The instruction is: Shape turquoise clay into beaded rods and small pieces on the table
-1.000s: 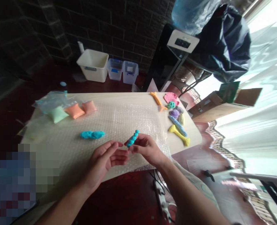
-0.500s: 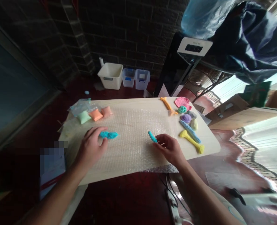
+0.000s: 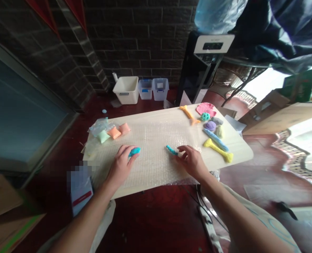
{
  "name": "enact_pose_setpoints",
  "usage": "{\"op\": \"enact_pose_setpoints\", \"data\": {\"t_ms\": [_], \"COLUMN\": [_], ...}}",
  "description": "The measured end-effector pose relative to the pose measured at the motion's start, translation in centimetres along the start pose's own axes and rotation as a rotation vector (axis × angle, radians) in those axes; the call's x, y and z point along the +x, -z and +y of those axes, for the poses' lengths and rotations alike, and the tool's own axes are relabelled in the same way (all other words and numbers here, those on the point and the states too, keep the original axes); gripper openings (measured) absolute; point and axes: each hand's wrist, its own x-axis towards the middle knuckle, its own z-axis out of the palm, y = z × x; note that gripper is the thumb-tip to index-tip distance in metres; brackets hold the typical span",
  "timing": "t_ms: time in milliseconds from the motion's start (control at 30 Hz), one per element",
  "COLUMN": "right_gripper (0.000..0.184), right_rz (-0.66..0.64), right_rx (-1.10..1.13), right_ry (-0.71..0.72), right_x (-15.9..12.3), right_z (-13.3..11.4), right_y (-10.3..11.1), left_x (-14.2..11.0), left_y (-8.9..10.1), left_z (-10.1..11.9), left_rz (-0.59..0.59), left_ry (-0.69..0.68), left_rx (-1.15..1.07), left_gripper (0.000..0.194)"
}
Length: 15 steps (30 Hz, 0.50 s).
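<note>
My left hand is closed around a bright blue lump of modelling clay, its thumb and fingers on either side. Toward the right, a thin, ridged blue clay roll points up and left from the fingertips of my right hand. The thumb and forefinger pinch its near end, which is partly hidden. Both hands are low over a sheet of bubble wrap spread on the pale table.
Soft packets, including an orange packet, lie at the table's left. On the right are a yellow clay bone, a blue clay stick, an orange clay bone, a purple clay lump and a pink clay piece. Bins stand behind.
The camera view has shifted. My left hand has closed further over the blue lump, covering more of it. The thin roll in my right hand now lies flatter.
</note>
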Motion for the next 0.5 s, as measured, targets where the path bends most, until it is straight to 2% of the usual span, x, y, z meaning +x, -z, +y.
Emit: {"op": "enact_pose_setpoints", "data": {"t_ms": [67,133,200,267,367,500], "right_gripper": [0.028,0.031,0.032,0.035,0.04,0.038], "right_rz": [0.054,0.078,0.025,-0.087,-0.225,-0.266], "right_rx": [0.017,0.08,0.225,0.404,0.531,0.512], "right_ry": [0.036,0.045,-0.001,-0.064,-0.092,-0.051], "right_x": [-0.3,-0.7,-1.2,-1.8,-2.5,-2.9], "right_z": [-0.7,-1.7,-2.9,-4.0,-4.9,-5.2], "right_y": [0.3,0.5,0.4,0.1,-0.7,-1.5], "left_x": [-0.6,-1.5,-2.4,-3.0,-3.4,-3.2], "left_y": [-0.7,-1.6,-2.4,-2.9,-3.1,-2.8], "left_z": [1.7,3.4,4.7,5.5,5.8,5.7], "left_rz": [-0.028,-0.113,-0.202,-0.23,-0.207,-0.199], "left_ry": [0.035,0.098,0.133,0.126,0.058,-0.091], "left_rx": [-0.119,-0.262,-0.386,-0.446,-0.409,-0.296], "left_gripper": [0.025,0.025,0.025,0.023,0.021,0.019]}}
